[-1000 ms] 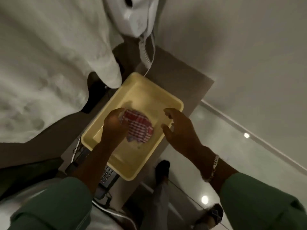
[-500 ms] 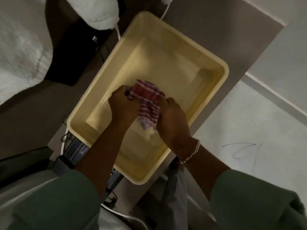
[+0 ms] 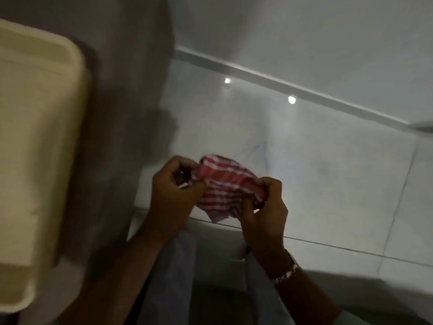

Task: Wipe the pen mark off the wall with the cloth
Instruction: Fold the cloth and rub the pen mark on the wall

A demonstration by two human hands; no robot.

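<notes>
Both hands are gripping the cloth (image 3: 226, 186).
The left hand (image 3: 173, 198) and right hand (image 3: 264, 207) are bunching it before the faint pen mark (image 3: 257, 153).

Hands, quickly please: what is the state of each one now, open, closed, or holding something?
Left hand: closed, gripping one end of the red checked cloth.
Right hand: closed, gripping the other end of the same cloth.

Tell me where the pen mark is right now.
In the head view, the faint blue pen mark is on the pale wall right of centre, just above and behind the red checked cloth bunched between both hands.
</notes>
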